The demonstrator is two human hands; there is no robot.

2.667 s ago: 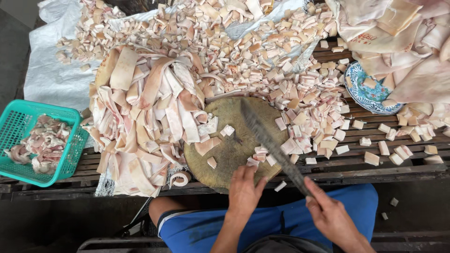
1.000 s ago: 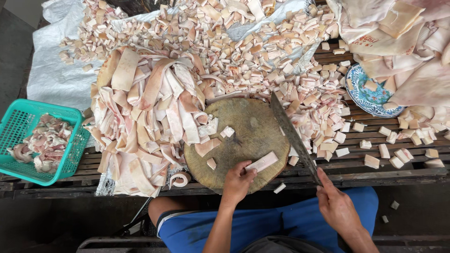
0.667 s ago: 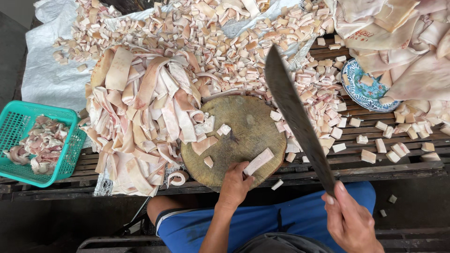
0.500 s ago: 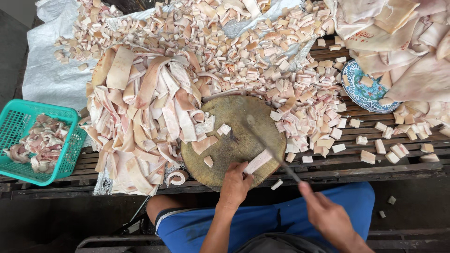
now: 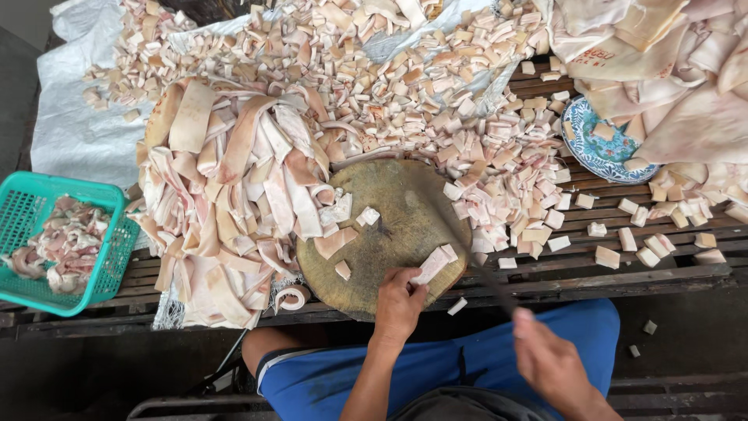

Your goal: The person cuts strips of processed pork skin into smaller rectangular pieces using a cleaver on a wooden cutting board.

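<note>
My left hand [image 5: 397, 300] rests at the near edge of a round wooden chopping block [image 5: 382, 234] and pins down a pale strip of pork skin [image 5: 432, 265]. My right hand [image 5: 549, 362] is blurred and grips the handle of a long dark cleaver [image 5: 460, 234]. The blade is motion-blurred and lies across the block's right side, just past the strip's far end. A few small cut pieces [image 5: 343, 234] lie on the block's left half.
A heap of long skin strips [image 5: 234, 195] lies left of the block. Several cut cubes [image 5: 436, 93] cover the slatted bench behind and to the right. A green basket [image 5: 23, 234] of scraps stands at far left. A blue patterned plate [image 5: 592, 144] sits under big skin sheets [image 5: 670, 70].
The cleaver was raised high, then swung down onto the block beside the strip. My left hand has stayed on the strip throughout, and my right hand dropped lower.
</note>
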